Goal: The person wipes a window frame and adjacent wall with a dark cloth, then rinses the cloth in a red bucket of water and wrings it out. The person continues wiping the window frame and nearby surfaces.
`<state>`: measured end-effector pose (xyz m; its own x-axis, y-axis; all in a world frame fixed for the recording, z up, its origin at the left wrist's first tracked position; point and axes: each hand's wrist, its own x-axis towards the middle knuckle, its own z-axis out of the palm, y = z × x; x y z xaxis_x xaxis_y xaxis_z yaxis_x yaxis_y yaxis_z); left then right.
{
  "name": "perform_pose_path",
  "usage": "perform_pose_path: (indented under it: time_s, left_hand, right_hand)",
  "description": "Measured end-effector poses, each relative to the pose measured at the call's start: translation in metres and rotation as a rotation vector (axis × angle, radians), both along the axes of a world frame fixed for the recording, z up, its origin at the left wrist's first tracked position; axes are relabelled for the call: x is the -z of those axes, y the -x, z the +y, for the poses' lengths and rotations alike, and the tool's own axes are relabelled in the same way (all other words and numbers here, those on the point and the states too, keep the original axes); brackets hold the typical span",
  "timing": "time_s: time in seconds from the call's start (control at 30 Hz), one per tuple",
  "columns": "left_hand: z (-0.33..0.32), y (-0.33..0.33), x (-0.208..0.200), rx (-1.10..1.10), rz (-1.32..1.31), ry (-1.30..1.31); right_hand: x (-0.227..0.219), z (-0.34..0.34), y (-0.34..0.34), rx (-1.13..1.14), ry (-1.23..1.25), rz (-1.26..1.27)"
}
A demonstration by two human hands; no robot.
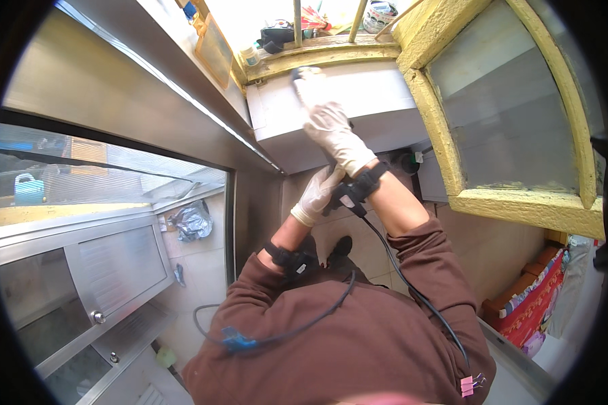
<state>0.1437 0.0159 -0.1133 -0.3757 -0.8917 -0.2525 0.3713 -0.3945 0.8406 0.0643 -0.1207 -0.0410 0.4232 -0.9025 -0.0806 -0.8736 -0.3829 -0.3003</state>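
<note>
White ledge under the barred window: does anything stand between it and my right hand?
Nothing clearly visible does: the right hand is stretched out over the white ledge. A blurred dark shape at its far end is unidentifiable. The yellow window sash stands to the right.

White sill (378, 86); behind bars (297, 21), bright ledge (342, 30) with black object (277, 34), red-and-white item (313, 19), pale tub (377, 19)

No writing can be read; marks on the patterned tub (380, 17) upper left of the yellow-framed window (510, 108), the pale patch (347, 201) on the dark wrist strap (367, 180) to its lower left, and the red patterned covering (534, 295) below it are too small or blurred
</note>
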Motion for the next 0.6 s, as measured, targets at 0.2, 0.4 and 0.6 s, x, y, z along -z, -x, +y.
perform_pose_path:
  time_s: [0.2, 0.4, 0.6]
  left_hand:
    - [0.008, -0.031, 0.025, -0.098, -0.295, 0.267]
    - [0.013, -0.018, 0.018, -0.194, -0.033, 0.051]
    - [0.012, -0.015, 0.001, -0.143, -0.106, -0.071]
  right_hand:
    - [0.005, -0.008, -0.047, -0.105, 0.303, -0.516]
    - [0.018, -0.009, -0.042, -0.278, 0.382, -0.702]
    - [-0.006, 0.009, -0.017, -0.2, 0.004, -0.889]
